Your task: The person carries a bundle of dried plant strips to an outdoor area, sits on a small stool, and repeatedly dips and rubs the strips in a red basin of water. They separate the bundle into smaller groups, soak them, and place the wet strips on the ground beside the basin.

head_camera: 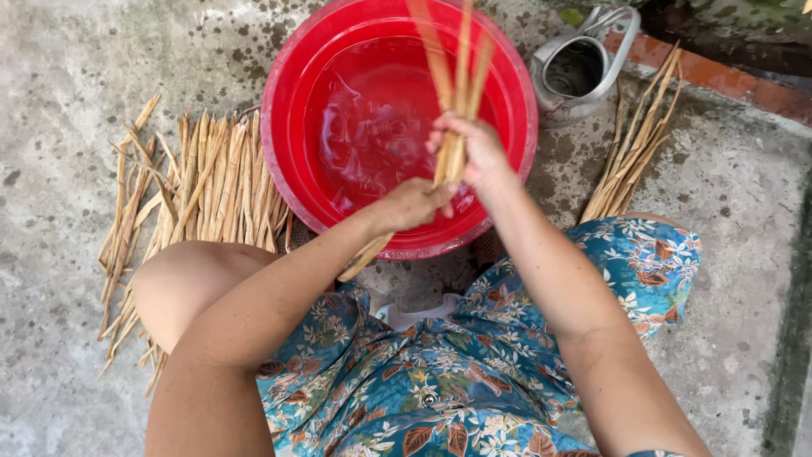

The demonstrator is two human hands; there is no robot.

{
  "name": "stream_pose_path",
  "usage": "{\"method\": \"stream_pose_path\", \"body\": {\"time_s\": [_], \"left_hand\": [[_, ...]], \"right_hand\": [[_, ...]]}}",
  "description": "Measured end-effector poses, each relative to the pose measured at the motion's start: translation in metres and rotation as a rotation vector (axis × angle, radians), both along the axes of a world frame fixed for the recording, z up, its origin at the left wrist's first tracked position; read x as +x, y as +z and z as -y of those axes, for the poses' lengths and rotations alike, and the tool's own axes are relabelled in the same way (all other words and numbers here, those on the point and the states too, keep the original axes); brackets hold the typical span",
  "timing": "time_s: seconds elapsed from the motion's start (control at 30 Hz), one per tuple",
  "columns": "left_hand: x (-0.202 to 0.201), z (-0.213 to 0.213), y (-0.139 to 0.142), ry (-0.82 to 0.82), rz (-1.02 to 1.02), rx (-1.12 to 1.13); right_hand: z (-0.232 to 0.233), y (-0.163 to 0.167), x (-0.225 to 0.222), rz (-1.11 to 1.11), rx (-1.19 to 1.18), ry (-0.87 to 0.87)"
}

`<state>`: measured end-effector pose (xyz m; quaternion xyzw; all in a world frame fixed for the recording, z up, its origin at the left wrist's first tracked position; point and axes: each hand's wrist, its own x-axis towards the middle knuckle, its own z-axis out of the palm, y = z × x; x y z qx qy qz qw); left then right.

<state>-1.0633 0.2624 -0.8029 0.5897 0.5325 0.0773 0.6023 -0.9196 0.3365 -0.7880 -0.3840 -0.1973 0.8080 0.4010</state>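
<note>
Hands: left (412,204), right (474,151), gripping stalks (457,93), over basin (292,101)

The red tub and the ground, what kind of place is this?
Probably an outdoor yard: stained concrete ground, a red tub of water, and dried stalks piled beside it.

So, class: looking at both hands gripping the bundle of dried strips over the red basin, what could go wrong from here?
1. The bundle of tan dried plant strips sticks out above the right hand and below the left hand; loose strips could slip free.
2. The round red plastic basin holds water; dunking may splash the blue floral clothing.
3. Splashes could wet the pile of dry strips beside it.
</note>
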Motion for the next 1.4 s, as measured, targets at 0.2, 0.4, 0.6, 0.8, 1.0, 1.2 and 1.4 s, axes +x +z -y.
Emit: {"method": "stream_pose_path", "body": {"time_s": [0.2, 0.4, 0.6, 0.8, 1.0, 1.2, 1.4], "left_hand": [[-0.012, 0.024, 0.034, -0.068, -0.043, 0.412], [-0.049, 0.02, 0.09, 0.037, -0.238, 0.172], [-0.098, 0.007, 0.117, 0.234, -0.151, 0.526], [-0.126, 0.002, 0.112, 0.355, -0.051, 0.605], [-0.144, -0.007, 0.119, 0.511, -0.102, 0.428], [-0.139, -0.018, 0.114, 0.745, 0.09, 0.159], [-0.051, -0.02, 0.046, 0.367, 0.058, 0.099]], "right_hand": [[-0.062, -0.047, 0.071, -0.059, -0.1, -0.442], [-0.085, -0.062, 0.116, -0.155, -0.147, -0.617], [-0.084, -0.052, 0.123, -0.159, -0.135, -0.838], [-0.096, -0.069, 0.152, -0.096, -0.168, -0.913], [-0.091, -0.07, 0.167, 0.002, -0.039, -0.959], [-0.057, -0.012, 0.092, 0.057, 0.003, -0.422], [0.008, -0.003, -0.019, 0.053, 0.288, 0.329]]}}
